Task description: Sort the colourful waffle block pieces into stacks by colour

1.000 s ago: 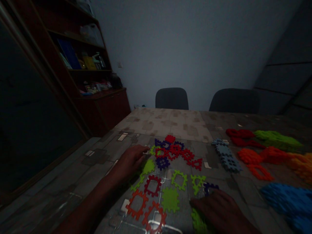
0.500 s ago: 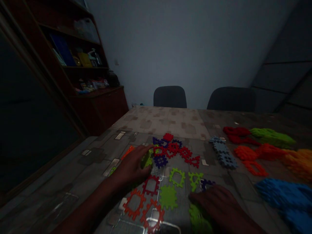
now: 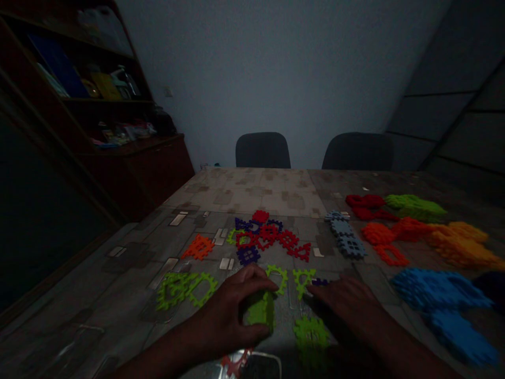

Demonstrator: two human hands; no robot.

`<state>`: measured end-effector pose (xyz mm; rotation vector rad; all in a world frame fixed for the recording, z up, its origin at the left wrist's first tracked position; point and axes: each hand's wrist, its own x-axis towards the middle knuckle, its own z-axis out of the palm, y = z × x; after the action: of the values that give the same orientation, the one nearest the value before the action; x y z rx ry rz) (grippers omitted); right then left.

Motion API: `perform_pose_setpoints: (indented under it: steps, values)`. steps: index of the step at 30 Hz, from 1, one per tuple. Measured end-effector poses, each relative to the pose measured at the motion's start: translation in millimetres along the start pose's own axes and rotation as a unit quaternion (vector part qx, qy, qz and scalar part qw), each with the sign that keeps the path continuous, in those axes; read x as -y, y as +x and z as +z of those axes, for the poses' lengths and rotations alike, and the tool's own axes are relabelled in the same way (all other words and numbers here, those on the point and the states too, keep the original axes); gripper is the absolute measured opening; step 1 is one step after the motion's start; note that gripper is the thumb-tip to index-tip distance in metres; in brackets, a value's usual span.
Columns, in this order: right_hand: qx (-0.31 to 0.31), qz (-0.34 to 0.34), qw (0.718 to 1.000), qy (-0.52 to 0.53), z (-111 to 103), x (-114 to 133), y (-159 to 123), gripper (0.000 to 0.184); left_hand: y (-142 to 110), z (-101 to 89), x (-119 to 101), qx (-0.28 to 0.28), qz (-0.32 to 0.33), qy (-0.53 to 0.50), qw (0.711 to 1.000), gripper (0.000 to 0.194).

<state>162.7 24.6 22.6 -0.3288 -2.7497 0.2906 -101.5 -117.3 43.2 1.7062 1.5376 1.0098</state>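
My left hand (image 3: pixel 240 308) is closed around a small stack of lime-green toothed interlocking tiles (image 3: pixel 261 310), thumb below and fingers over the top. My right hand (image 3: pixel 349 302) is palm-down to the right with its fingers stretched out, close to a dark purple piece (image 3: pixel 320 282) and a green triangular frame (image 3: pixel 303 281). Just below those fingers is another green toothed stack (image 3: pixel 311 337). A green ring-shaped tile (image 3: pixel 278 279) is partly hidden behind my left hand. Under my left wrist, a red-orange tile (image 3: pixel 235 363) shows in part.
Red and purple tiles (image 3: pixel 268 234) form a cluster ahead. An orange tile (image 3: pixel 200 246) and green frames (image 3: pixel 185 287) are on the left. To the right are grey tiles (image 3: pixel 347 237) and orange (image 3: pixel 453 242), blue (image 3: pixel 437 289) and red (image 3: pixel 366 205) piles. Two chairs (image 3: pixel 262 150) stand behind the table.
My left hand has come nearer and to the right with the green stack, now covering where red and green tiles showed. My right hand has shifted off the other green stack. The view has turned slightly.
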Motion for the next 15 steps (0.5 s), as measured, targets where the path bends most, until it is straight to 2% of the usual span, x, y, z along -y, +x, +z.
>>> perform_pose_setpoints:
  steps: [4, 9, 15]
  values:
    - [-0.007, 0.002, 1.000, -0.003, -1, 2, 1, 0.082, -1, -5.1, -1, 0.037, -0.011, 0.052, 0.998, 0.052]
    - [-0.004, 0.004, 1.000, -0.014, -4, 8, 1, 0.077, -6, -13.3, -2, 0.069, 0.002, 0.197, 0.978, 0.064]
    - [-0.010, -0.013, 1.000, -0.008, -6, 9, 3, 0.067, -6, -6.4, -6, 0.077, 0.000, 0.261, 0.962, 0.069]
